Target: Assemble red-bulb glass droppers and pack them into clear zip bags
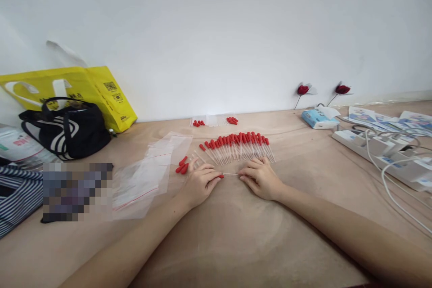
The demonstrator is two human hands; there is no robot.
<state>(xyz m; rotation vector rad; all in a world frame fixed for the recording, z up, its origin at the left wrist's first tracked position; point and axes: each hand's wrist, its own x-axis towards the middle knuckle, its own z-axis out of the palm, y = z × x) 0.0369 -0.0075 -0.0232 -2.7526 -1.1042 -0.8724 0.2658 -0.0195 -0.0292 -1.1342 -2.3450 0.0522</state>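
One dropper (231, 174) — spanning between both hands' fingers (216, 173).

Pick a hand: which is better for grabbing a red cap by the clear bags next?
Left, probably. The left hand is close to those caps; the right hand is farther off. Both are at the tube, though, so the left may have to let go first.

Tabletop (236, 243) is occupied: red-topped droppers (240, 139) laid in a row, clear bags (148, 171) spread left (power strip (388, 162) parked right)
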